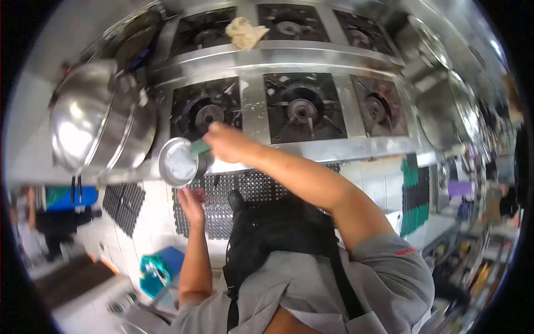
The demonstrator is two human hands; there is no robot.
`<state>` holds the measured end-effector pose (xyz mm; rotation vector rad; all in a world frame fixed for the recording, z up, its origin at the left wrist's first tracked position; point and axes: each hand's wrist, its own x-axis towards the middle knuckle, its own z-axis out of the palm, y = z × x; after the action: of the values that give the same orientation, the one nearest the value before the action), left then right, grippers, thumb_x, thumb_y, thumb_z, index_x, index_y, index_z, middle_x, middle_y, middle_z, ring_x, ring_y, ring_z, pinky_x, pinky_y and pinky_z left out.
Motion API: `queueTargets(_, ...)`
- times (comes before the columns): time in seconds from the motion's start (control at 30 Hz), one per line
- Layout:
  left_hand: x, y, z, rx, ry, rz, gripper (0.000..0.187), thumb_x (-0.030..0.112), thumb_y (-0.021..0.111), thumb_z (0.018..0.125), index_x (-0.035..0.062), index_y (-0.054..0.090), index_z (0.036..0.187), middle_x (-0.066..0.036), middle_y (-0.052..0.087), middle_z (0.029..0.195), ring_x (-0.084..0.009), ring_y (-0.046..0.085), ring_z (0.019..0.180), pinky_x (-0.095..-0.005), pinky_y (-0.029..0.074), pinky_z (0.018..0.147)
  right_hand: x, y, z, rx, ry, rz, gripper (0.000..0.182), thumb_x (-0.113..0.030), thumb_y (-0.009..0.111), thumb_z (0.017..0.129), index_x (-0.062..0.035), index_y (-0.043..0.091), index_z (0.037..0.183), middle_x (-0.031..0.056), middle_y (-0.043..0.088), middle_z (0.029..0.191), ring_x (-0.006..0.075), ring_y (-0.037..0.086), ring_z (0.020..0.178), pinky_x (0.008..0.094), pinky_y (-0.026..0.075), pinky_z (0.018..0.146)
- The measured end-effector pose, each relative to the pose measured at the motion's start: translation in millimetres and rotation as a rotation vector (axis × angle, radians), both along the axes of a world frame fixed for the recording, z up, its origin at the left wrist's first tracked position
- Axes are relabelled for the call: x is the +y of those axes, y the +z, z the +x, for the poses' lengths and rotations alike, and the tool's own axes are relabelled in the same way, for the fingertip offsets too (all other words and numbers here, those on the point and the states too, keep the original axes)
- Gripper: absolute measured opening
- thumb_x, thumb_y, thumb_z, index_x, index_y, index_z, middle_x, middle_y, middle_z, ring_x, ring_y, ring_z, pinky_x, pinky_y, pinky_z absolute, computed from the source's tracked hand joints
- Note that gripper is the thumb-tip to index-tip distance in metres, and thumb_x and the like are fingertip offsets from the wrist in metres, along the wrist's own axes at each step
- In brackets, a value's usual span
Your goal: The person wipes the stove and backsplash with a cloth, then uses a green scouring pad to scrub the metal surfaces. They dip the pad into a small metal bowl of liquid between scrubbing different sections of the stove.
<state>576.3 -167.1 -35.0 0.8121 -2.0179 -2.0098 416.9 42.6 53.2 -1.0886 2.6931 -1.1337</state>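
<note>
My left hand (192,204) grips the near side of a small round metal pot (162,167), held up by the stove's front edge. Whitish, foamy-looking stuff (181,161) covers the inside of the pot. Across its right rim, my right hand (225,142) is closed on a green scouring pad (199,147), which reaches the rim. Blur hides the exact finger positions. Just beyond lies the front left burner (208,114) of the steel stove (253,106), spotted with white splashes.
A crumpled cream cloth (245,33) lies between the back burners. Large steel bowls (83,111) lean at the left, and large pots (448,103) stand at the right. Black rubber mats (217,220) cover part of the floor. A teal bin (153,278) stands behind on the left.
</note>
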Motion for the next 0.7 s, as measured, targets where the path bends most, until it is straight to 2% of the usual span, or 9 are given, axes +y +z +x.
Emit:
queueTargets(0.1,-49,-37,-32,-0.051,0.034,-0.011,0.045,0.047,0.042,0.105,0.0024,0.049,0.103,-0.009,0.059,0.064,-0.0174,0.055,0.049,-0.0295,0.047,0.048,-74,-9,5,0.07,0.083,0.145,0.011,-0.012,0.063,0.078,-0.003,0.067,0.076,0.0186,0.064,0.092,0.0325,0.066,0.087,0.0436,0.058,0.063)
queueTargets(0.13,-42,-7,-39,-0.072,0.114,0.002,0.044,0.046,0.042,0.105,0.0033,0.049,0.098,-0.008,0.057,0.06,-0.0171,0.053,0.045,-0.0287,0.045,0.045,-104,-28,6,0.068,0.054,0.183,0.016,-0.016,0.062,0.078,-0.0025,0.069,0.072,0.0152,0.067,0.083,0.0344,0.067,0.09,0.0452,0.057,0.077)
queueTargets(0.2,-71,-24,-37,-0.043,-0.069,-0.054,0.044,0.045,0.042,0.105,0.0044,0.049,0.092,-0.008,0.057,0.063,-0.016,0.054,0.049,-0.0269,0.045,0.047,-139,-54,19,0.482,-0.025,0.208,0.022,-0.017,0.06,0.079,0.0002,0.072,0.085,0.0137,0.068,0.081,0.0358,0.067,0.09,0.0509,0.048,0.097)
queueTargets(0.3,-88,-18,-33,-0.03,-0.186,0.06,0.043,0.044,0.042,0.105,0.0047,0.05,0.09,-0.007,0.058,0.066,-0.015,0.056,0.054,-0.0272,0.046,0.049,-155,-48,33,0.604,-0.266,0.404,0.033,-0.019,0.057,0.081,0.0032,0.071,0.101,0.0145,0.07,0.086,0.0348,0.067,0.09,0.0556,0.033,0.11)
queueTargets(0.4,-101,-9,-32,-0.056,-0.275,0.103,0.042,0.042,0.042,0.106,0.0054,0.05,0.088,-0.006,0.06,0.069,-0.0144,0.056,0.057,-0.0278,0.047,0.051,-170,-44,20,0.313,-0.055,0.571,0.038,-0.018,0.054,0.083,0.0052,0.067,0.111,0.0195,0.069,0.1,0.0346,0.067,0.091,0.0583,0.03,0.112)
queueTargets(0.47,-105,4,-30,-0.064,-0.235,0.136,0.039,0.039,0.043,0.106,0.0055,0.051,0.086,-0.005,0.057,0.068,-0.0129,0.053,0.055,-0.0275,0.044,0.05,-166,-35,20,0.33,-0.14,0.54,0.043,-0.017,0.057,0.082,0.0049,0.062,0.118,0.0196,0.069,0.102,0.0364,0.068,0.091,0.0541,0.042,0.103)
queueTargets(0.57,-123,19,-34,0.061,-0.239,-0.16,0.029,0.029,0.05,0.104,0.0049,0.052,0.088,-0.002,0.049,0.064,-0.0097,0.044,0.056,-0.0258,0.038,0.051,-121,-7,14,-0.133,-0.309,-0.024,0.042,-0.01,0.057,0.083,-0.0003,0.051,0.124,0.0233,0.069,0.099,0.0416,0.067,0.094,0.051,0.054,0.077)
queueTargets(0.67,-111,60,-39,0.238,-0.264,-0.155,0.011,0.014,0.055,0.1,0.0037,0.053,0.095,-0.001,0.051,0.071,-0.0102,0.046,0.06,-0.0246,0.04,0.056,-45,29,15,-0.698,-0.708,-0.507,0.045,-0.013,0.056,0.084,-0.001,0.05,0.128,0.0215,0.069,0.106,0.0401,0.068,0.094,0.0499,0.054,0.078)
queueTargets(0.7,-101,67,-42,0.241,-0.277,-0.154,0.011,0.014,0.055,0.1,0.0037,0.053,0.095,-0.001,0.051,0.071,-0.0102,0.046,0.06,-0.0246,0.04,0.056,-12,11,20,-0.582,-0.84,-0.559,0.052,-0.012,0.056,0.086,-0.0014,0.046,0.135,0.0198,0.066,0.113,0.034,0.065,0.101,0.0443,0.052,0.084)
